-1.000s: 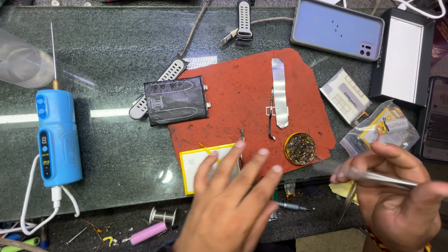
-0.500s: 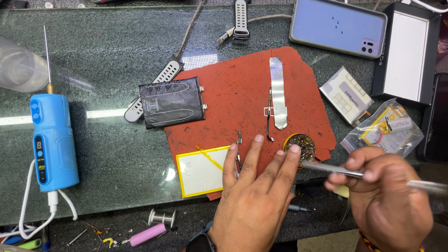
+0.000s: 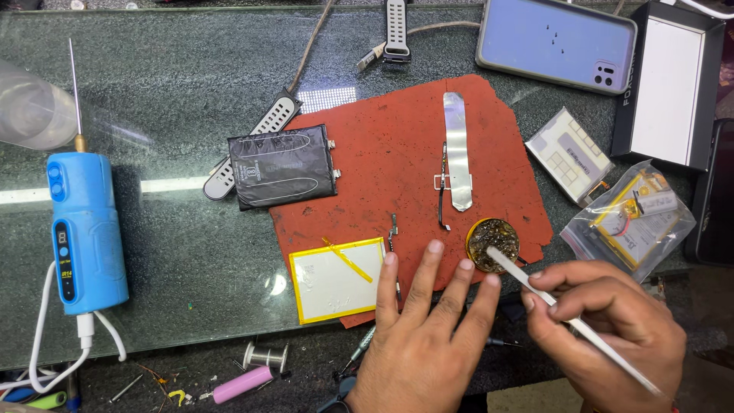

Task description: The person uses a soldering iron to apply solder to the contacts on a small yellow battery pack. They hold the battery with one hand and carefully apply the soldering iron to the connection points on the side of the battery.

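My left hand (image 3: 424,336) lies flat, fingers apart, on the near edge of a red work mat (image 3: 382,164), its index finger on a thin flex strip (image 3: 394,245). My right hand (image 3: 608,325) grips a white pen-like tool (image 3: 566,317). The tool's tip dips into a small round tin of brownish paste (image 3: 493,243). A white cell with yellow edging (image 3: 336,279) lies just left of my left hand. A black battery (image 3: 283,166) and a silver metal strip (image 3: 459,149) rest farther back on the mat.
A blue cordless tool with a needle tip (image 3: 86,229) lies at the left. A phone, back up (image 3: 556,42), a black and white box (image 3: 673,84), a small pale module (image 3: 569,153) and a plastic bag of parts (image 3: 631,218) sit at the right. Watch straps (image 3: 394,27), a solder spool (image 3: 266,356) and a pink cylinder (image 3: 243,384) lie around.
My right hand has brought the white tool's tip leftward into the round tin. My left hand has drawn back slightly toward the mat's near edge.
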